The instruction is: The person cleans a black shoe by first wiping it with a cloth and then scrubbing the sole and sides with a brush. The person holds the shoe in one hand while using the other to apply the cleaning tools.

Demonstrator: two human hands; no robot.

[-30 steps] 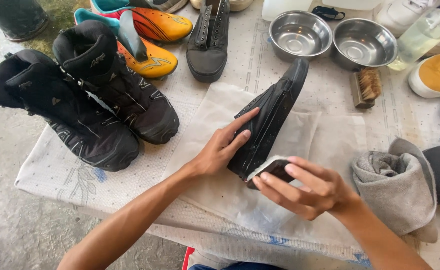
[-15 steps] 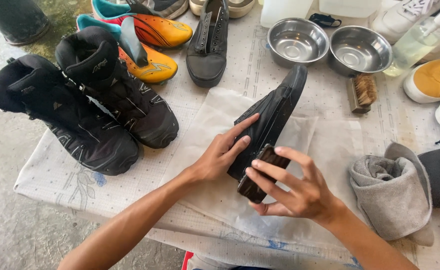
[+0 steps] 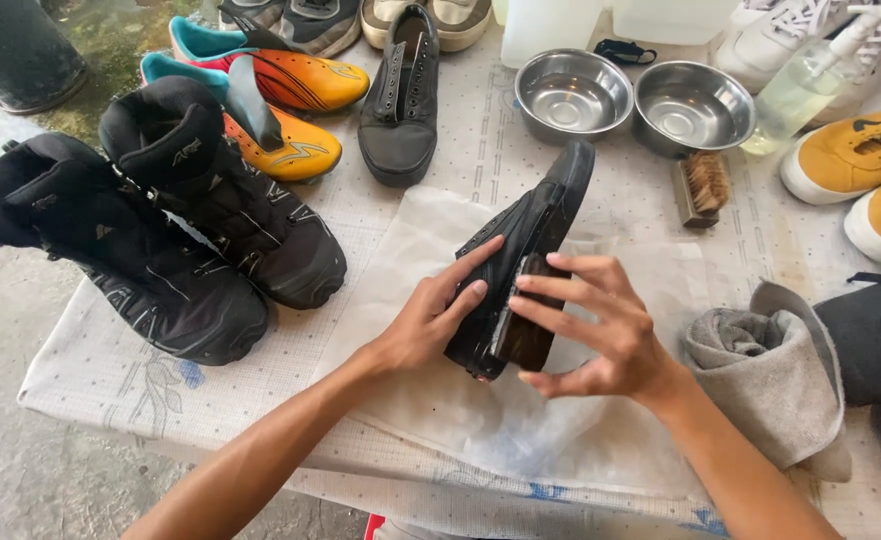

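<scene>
The black shoe (image 3: 525, 255) stands tilted on its side on a white sheet (image 3: 410, 400) at the middle of the table (image 3: 110, 400). The left hand (image 3: 430, 315) steadies its upper, fingers spread flat against it. The right hand (image 3: 600, 330) has its fingers clamped around a dark brush (image 3: 522, 335) pressed to the sole. A clear spray bottle (image 3: 805, 85) stands just beside two steel bowls (image 3: 630, 95); a grey cloth (image 3: 770, 375) lies to the right.
</scene>
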